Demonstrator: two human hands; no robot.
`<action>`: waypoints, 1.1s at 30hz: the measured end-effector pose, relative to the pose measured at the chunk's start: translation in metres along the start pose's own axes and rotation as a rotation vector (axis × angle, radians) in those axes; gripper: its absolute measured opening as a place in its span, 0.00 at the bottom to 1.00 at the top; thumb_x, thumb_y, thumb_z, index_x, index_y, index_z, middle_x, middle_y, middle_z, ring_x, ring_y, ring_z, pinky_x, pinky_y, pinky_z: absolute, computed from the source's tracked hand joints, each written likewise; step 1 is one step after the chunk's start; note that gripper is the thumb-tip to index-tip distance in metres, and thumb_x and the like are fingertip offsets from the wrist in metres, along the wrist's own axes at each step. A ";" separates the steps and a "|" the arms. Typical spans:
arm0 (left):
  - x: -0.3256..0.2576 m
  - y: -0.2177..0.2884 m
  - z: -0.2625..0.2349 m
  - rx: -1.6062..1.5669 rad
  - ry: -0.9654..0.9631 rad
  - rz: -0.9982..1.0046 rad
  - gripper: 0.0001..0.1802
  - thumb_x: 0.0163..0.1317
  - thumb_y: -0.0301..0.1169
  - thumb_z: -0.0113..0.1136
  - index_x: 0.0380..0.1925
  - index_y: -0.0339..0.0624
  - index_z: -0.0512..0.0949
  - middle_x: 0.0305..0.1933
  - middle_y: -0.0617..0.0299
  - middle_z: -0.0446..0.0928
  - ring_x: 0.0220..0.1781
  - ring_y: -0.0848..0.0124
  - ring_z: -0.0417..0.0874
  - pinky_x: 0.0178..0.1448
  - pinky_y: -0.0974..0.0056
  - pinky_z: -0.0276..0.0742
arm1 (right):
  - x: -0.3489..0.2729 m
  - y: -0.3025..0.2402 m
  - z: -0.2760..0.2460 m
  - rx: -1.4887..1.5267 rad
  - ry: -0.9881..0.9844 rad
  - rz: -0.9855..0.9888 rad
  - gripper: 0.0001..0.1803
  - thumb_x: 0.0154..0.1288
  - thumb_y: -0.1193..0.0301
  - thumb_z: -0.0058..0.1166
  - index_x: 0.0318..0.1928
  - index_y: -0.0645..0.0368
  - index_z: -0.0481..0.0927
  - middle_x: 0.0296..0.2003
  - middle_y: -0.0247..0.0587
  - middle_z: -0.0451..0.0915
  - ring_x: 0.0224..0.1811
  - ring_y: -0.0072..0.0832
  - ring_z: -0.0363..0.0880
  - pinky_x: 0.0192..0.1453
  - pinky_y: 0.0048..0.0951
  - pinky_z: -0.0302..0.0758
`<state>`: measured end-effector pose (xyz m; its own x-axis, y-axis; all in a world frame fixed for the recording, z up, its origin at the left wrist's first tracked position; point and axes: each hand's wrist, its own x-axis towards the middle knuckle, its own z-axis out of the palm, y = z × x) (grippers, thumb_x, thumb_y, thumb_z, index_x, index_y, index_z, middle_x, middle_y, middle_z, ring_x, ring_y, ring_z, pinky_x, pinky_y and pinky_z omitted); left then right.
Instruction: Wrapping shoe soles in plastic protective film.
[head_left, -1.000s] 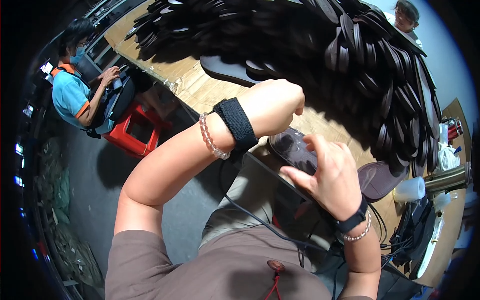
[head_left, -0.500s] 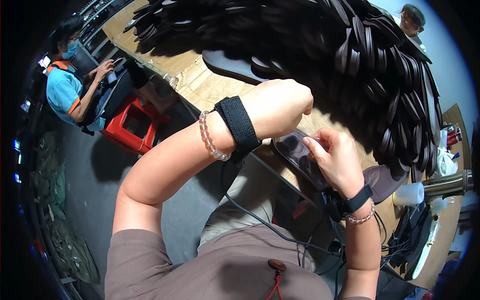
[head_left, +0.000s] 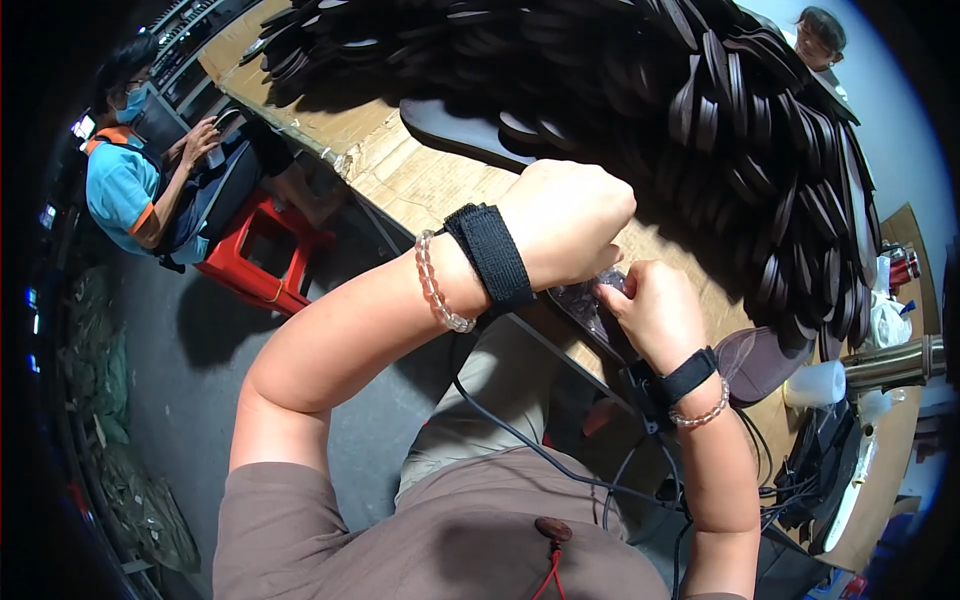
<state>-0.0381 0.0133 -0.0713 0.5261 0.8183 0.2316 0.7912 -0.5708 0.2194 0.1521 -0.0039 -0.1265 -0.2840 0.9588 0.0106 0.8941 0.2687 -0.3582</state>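
Note:
My left hand [head_left: 575, 215] is closed, knuckles up, above the near edge of the table; its fingertips are hidden beneath it. My right hand [head_left: 660, 315] sits just right of it, thumb and fingers pressed together in a pinch. Whatever either hand holds is too small or too hidden to name. Under and between them lies a dark brown shoe sole [head_left: 590, 308] with a shiny, see-through look on its surface, partly covered by the hands. A purplish-brown sole [head_left: 765, 365] lies right of my right wrist.
A large heap of dark shoe soles [head_left: 700, 130] covers the far side of the table [head_left: 385, 150]. At right stand a white roll [head_left: 815, 384], a metal cylinder [head_left: 895, 362] and black cables. A masked person sits on a red stool [head_left: 262, 250] at left; another person is far right.
My right hand has shifted up and left, closer to my left hand. The left hand has moved slightly right, and both stay closed.

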 end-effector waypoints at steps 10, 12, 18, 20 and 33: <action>-0.012 -0.005 0.009 -0.015 0.078 -0.010 0.10 0.62 0.31 0.69 0.41 0.38 0.87 0.41 0.52 0.86 0.46 0.53 0.88 0.54 0.55 0.84 | -0.046 0.002 -0.051 0.118 0.141 -0.153 0.13 0.67 0.64 0.68 0.39 0.62 0.82 0.31 0.52 0.85 0.35 0.50 0.86 0.43 0.47 0.81; -0.018 -0.005 0.006 -0.018 0.063 -0.021 0.11 0.62 0.30 0.69 0.43 0.38 0.86 0.43 0.53 0.86 0.47 0.54 0.88 0.55 0.56 0.84 | -0.054 0.023 -0.066 0.014 0.474 -0.204 0.13 0.64 0.66 0.71 0.40 0.61 0.82 0.35 0.49 0.85 0.39 0.48 0.85 0.45 0.45 0.80; -0.013 0.004 0.007 -0.055 0.051 0.002 0.13 0.63 0.29 0.69 0.47 0.39 0.86 0.48 0.53 0.86 0.51 0.54 0.87 0.58 0.57 0.83 | -0.070 0.070 -0.080 -0.316 0.315 0.066 0.21 0.55 0.66 0.77 0.43 0.60 0.79 0.33 0.49 0.85 0.39 0.50 0.86 0.42 0.45 0.81; -0.018 0.011 0.008 -0.082 0.175 0.024 0.15 0.63 0.28 0.68 0.50 0.42 0.86 0.55 0.52 0.83 0.55 0.53 0.86 0.61 0.56 0.81 | -0.070 0.076 -0.074 -0.304 0.326 0.070 0.14 0.58 0.70 0.72 0.40 0.59 0.80 0.28 0.50 0.85 0.36 0.50 0.87 0.39 0.46 0.81; -0.023 0.112 0.050 -0.151 -0.033 0.352 0.05 0.55 0.27 0.66 0.31 0.40 0.81 0.36 0.57 0.81 0.41 0.59 0.86 0.48 0.57 0.81 | -0.068 0.076 -0.083 -0.136 0.509 0.072 0.16 0.64 0.64 0.71 0.40 0.63 0.81 0.31 0.53 0.85 0.38 0.51 0.87 0.43 0.43 0.82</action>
<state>0.0538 -0.0663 -0.1000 0.7690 0.5708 0.2878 0.5067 -0.8187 0.2700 0.2685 -0.0412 -0.0768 -0.0465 0.8894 0.4548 0.9516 0.1778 -0.2505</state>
